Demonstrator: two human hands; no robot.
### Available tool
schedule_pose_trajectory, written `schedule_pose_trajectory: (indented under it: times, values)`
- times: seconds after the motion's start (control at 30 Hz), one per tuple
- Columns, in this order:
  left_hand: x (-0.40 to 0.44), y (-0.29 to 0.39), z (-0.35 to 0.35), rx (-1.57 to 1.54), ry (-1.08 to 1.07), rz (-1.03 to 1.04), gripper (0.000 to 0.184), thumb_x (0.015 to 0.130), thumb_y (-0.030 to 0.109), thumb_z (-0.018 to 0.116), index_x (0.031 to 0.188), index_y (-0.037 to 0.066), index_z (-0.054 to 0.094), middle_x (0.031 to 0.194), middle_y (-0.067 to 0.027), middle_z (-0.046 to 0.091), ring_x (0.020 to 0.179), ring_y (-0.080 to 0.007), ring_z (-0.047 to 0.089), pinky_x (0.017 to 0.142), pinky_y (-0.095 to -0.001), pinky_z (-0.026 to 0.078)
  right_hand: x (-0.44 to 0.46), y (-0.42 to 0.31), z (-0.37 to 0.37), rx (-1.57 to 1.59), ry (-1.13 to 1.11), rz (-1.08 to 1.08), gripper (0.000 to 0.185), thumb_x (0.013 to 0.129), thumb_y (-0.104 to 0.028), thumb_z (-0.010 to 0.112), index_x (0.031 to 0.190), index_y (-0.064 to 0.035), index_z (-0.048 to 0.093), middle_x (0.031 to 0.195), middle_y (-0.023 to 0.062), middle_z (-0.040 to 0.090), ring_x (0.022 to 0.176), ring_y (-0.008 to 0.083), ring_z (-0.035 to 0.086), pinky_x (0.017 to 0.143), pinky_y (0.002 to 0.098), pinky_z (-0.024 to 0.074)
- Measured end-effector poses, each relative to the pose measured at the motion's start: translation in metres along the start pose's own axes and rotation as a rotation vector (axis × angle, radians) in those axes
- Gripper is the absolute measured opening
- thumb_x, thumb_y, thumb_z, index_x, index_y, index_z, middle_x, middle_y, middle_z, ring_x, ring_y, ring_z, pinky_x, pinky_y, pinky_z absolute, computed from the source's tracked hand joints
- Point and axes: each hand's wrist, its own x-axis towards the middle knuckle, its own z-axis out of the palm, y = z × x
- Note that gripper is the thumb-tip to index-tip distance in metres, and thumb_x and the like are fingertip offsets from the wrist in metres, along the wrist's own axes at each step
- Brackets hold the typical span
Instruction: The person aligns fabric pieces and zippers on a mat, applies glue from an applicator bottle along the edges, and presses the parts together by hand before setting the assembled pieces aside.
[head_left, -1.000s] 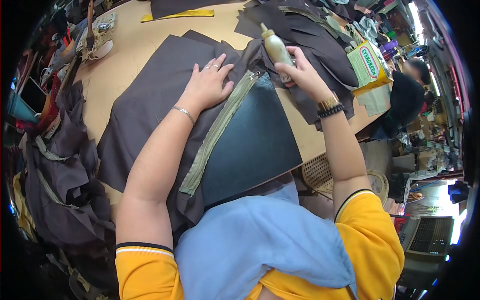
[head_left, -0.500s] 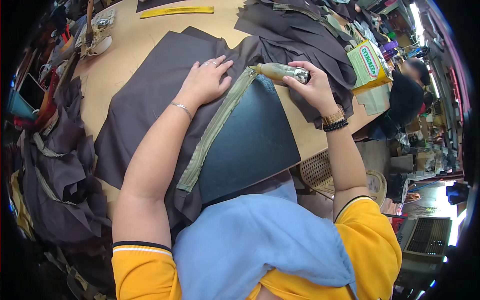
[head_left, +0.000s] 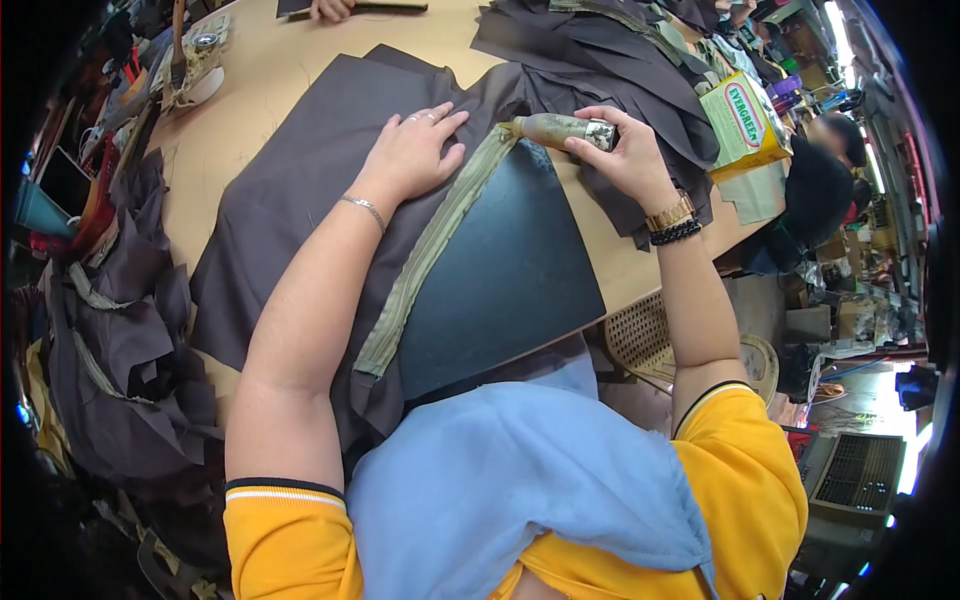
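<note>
My left hand (head_left: 415, 150) lies flat with its fingers spread on the dark fabric (head_left: 290, 190). Beside it an olive zipper strip (head_left: 430, 255) runs diagonally along the fabric's edge, over a black board (head_left: 505, 270). My right hand (head_left: 625, 155) is closed round the base of a squeeze bottle (head_left: 558, 130). The bottle lies nearly level, its nozzle pointing left at the upper end of the zipper strip. Whether the nozzle touches the strip I cannot tell.
A yellow and green tin (head_left: 743, 128) stands right of a dark fabric pile (head_left: 620, 80). More fabric (head_left: 135, 360) hangs at the left. Another person's hand (head_left: 331, 10) is at the top edge. A woven chair (head_left: 640, 335) stands below the table (head_left: 215, 160).
The bottle has tipped from upright to nearly level, and its nozzle has come down to the zipper's upper end. Another person's hand has appeared at the top, by the yellow strip's earlier place.
</note>
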Motion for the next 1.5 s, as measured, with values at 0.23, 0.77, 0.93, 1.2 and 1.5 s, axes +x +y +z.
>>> schedule_pose_trajectory:
  times: [0.23,0.77,0.93,1.2,1.5]
  values:
    - [-0.001,0.002,-0.002,-0.009,0.003,-0.010,0.052,0.097,0.036,0.053,0.145,0.018,0.052,0.153,-0.0112,0.048,0.138,-0.0304,0.047,0.115,-0.0546,0.035,-0.005,-0.002,0.001,0.100,-0.046,0.004,0.039,0.082,-0.026,0.083,0.112,-0.0043,0.071,0.091,0.0067,0.075,0.080,0.0098,0.068,0.075,0.0261,0.0548]
    - [0.001,-0.002,0.004,0.020,0.008,-0.008,0.053,0.097,0.037,0.052,0.146,0.019,0.051,0.152,-0.0095,0.048,0.137,-0.0293,0.049,0.115,-0.0526,0.034,-0.027,-0.038,0.009,0.164,-0.158,0.010,0.038,0.081,-0.023,0.084,0.110,-0.0040,0.071,0.084,0.0048,0.072,0.073,0.0079,0.065,0.068,0.0244,0.0528]
    - [0.001,-0.003,0.005,0.024,0.017,0.004,0.053,0.097,0.038,0.052,0.146,0.019,0.051,0.152,-0.0097,0.049,0.136,-0.0298,0.049,0.114,-0.0525,0.035,-0.033,-0.045,0.014,0.154,-0.152,-0.061,0.037,0.080,-0.022,0.084,0.110,-0.0035,0.071,0.085,0.0051,0.072,0.074,0.0083,0.065,0.068,0.0247,0.0531]
    - [0.001,-0.003,0.005,0.012,0.029,0.010,0.053,0.096,0.039,0.052,0.144,0.018,0.053,0.150,-0.0109,0.051,0.136,-0.0275,0.050,0.114,-0.0546,0.035,-0.048,-0.056,0.025,0.241,-0.214,-0.045,0.036,0.081,-0.019,0.084,0.110,-0.0021,0.071,0.087,0.0051,0.071,0.075,0.0071,0.063,0.070,0.0245,0.0531]
    - [-0.013,-0.012,-0.016,0.016,0.192,-0.006,0.054,0.097,0.043,0.061,0.147,0.027,0.049,0.162,-0.0109,0.033,0.149,-0.0312,0.032,0.116,-0.0673,0.023,-0.068,-0.069,0.035,0.425,-0.347,0.107,0.043,0.082,-0.013,0.084,0.118,-0.0007,0.067,0.105,0.0012,0.069,0.093,0.0057,0.062,0.083,0.0225,0.0508]
